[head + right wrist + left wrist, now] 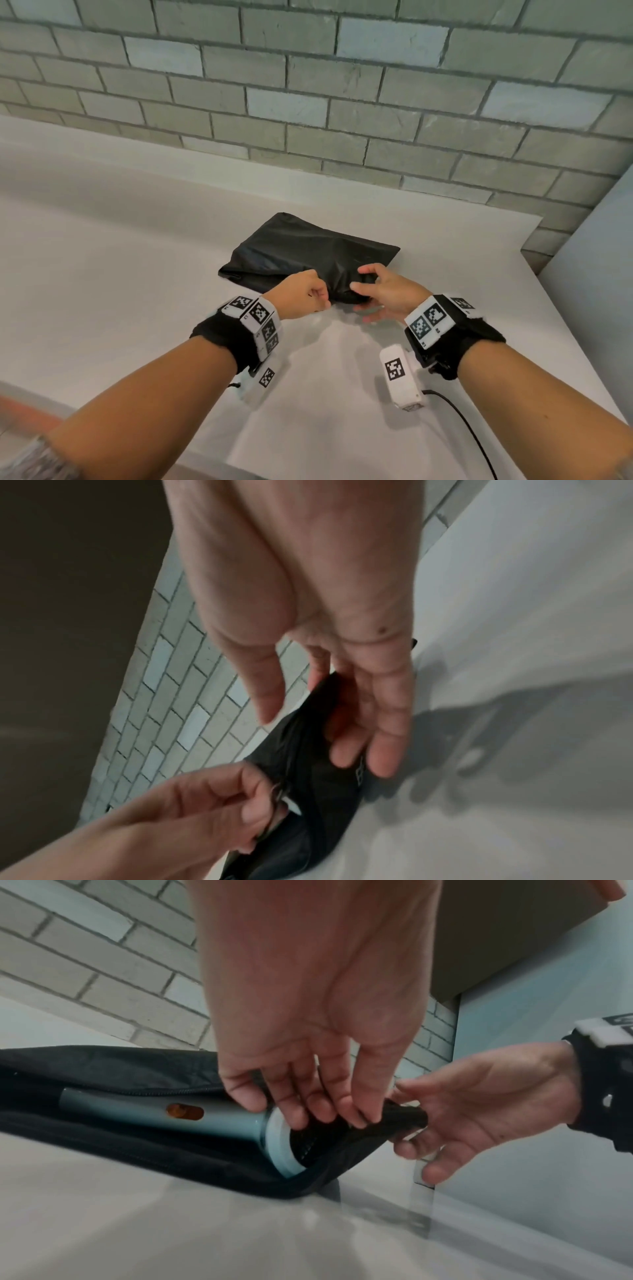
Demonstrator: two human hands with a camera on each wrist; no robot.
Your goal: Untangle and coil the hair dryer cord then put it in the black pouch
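The black pouch lies on the white counter, its near end between my hands. In the left wrist view the pouch gapes along its zipper, and the grey-blue hair dryer with an orange switch lies inside. No cord shows. My left hand curls over the opening by the dryer's rear grille; seen from the right wrist, the left hand pinches a small metal zipper pull. My right hand grips the pouch's near corner between thumb and fingers.
A grey brick wall runs behind the counter. A pale panel stands at the right end. A thin black cable trails from the right wrist camera across the counter's near part.
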